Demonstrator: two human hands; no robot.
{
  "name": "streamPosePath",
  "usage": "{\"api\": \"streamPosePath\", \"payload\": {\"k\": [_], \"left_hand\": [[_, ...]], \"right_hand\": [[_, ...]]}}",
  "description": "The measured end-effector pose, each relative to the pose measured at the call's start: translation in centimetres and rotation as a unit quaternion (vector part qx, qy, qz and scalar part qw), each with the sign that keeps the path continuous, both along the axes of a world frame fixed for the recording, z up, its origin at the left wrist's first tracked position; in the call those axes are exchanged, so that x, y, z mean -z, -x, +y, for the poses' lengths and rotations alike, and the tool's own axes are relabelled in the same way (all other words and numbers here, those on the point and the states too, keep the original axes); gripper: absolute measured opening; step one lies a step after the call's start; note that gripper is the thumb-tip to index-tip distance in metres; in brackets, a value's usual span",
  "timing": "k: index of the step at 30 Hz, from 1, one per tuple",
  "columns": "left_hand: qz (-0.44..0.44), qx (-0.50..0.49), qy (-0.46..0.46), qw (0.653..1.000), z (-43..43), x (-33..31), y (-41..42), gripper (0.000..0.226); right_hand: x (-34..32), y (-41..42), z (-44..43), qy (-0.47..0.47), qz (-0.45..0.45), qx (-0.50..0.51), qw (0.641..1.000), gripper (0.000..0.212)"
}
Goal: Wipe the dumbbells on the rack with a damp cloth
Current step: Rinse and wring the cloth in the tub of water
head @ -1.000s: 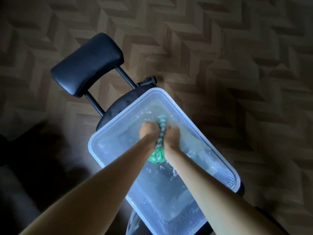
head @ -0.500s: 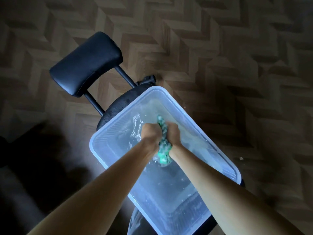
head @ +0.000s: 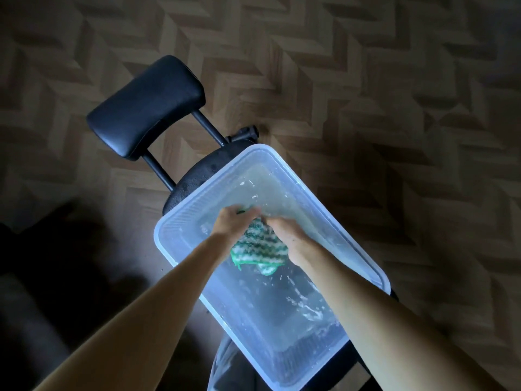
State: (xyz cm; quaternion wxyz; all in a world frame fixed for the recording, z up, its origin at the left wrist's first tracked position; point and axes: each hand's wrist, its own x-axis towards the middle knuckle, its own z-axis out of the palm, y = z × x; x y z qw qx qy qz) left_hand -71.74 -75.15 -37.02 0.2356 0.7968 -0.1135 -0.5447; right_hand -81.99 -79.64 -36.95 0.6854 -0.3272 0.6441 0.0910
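Note:
A green and white striped cloth hangs wet between my two hands over a clear plastic tub holding water. My left hand grips the cloth's upper left part. My right hand grips its right side. The cloth is spread wider between the hands, with its lower edge dangling toward the water. No dumbbells or rack are in view.
The tub sits on the seat of a black office chair, whose backrest points to the upper left. Brown herringbone floor surrounds it. A dark shadowed area lies at the lower left.
The cloth was twisted into a tight rope between my fists. Now my hands have moved apart and the cloth has opened out wider.

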Motion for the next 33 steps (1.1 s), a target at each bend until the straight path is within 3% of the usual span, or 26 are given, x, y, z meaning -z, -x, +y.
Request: {"api": "streamPosePath", "payload": {"k": [1,6,8,10,12,15,19,21,24,26,31,33], "left_hand": [[-0.033,0.015,0.005,0.999,0.1,0.1,0.0,0.025],[-0.181,0.003,-0.047,0.982,0.0,0.9,0.2,0.035],[-0.191,-0.020,-0.035,0.981,-0.1,0.8,0.4,0.033],[-0.186,-0.035,-0.013,0.982,-0.6,1.1,0.3,0.031],[-0.150,-0.058,-0.005,0.987,-1.2,1.5,0.3,0.027],[-0.079,-0.087,0.021,0.993,-1.0,1.4,1.2,0.029],[-0.006,-0.113,0.053,0.992,0.2,1.5,3.2,0.019],[-0.022,-0.124,0.051,0.991,0.1,1.4,2.9,0.020],[-0.008,-0.201,0.035,0.979,-0.4,1.7,1.4,0.041],[-0.013,-0.194,0.029,0.980,-0.7,1.6,1.4,0.030],[-0.002,-0.149,0.027,0.988,-0.5,1.1,3.5,0.022],[-0.019,-0.133,0.010,0.991,-0.6,1.5,2.8,0.025]], "right_hand": [[-0.1,0.0,-0.2,0.017,0.011,-0.002,1.000,0.009],[1.2,-0.3,0.5,0.140,0.036,0.075,0.987,0.009],[1.5,-0.5,1.5,0.233,0.017,0.107,0.966,0.020],[1.2,-0.7,2.3,0.262,-0.047,0.121,0.956,0.036],[1.2,-1.1,3.0,0.257,-0.091,0.105,0.956,0.048],[1.9,-2.0,3.2,0.267,-0.057,0.102,0.957,0.058],[2.6,-2.1,2.0,0.212,-0.045,0.094,0.972,0.039],[2.2,-2.4,2.1,0.210,-0.059,0.062,0.974,0.026],[1.4,-3.2,3.3,0.273,-0.042,0.068,0.959,0.043],[1.0,-3.3,3.0,0.297,-0.035,0.063,0.952,0.046],[1.7,-2.3,1.6,0.173,-0.002,0.147,0.974,0.047],[1.1,-2.0,2.7,0.180,0.005,0.109,0.978,0.044]]}}
